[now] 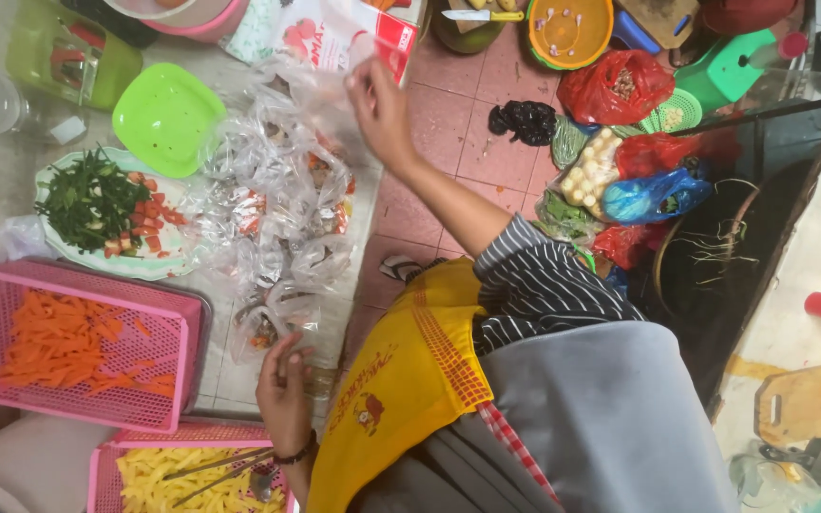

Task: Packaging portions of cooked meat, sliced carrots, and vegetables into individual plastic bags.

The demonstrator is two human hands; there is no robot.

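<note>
The right hand (379, 104) pinches a crinkled clear plastic bag (311, 81) raised above the heap of filled clear bags (273, 218); the left hand (284, 394), loosely curled and empty, rests nearer, at the heap's near end.

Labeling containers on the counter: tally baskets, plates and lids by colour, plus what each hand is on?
Pink baskets: 2
Green square plate: 1
Patterned plate of greens: 1
Total: 4
Right hand lifts a clear bag; left hand rests by the bag pile.

Clear plastic bags (277, 218), crumpled, heaped
</note>
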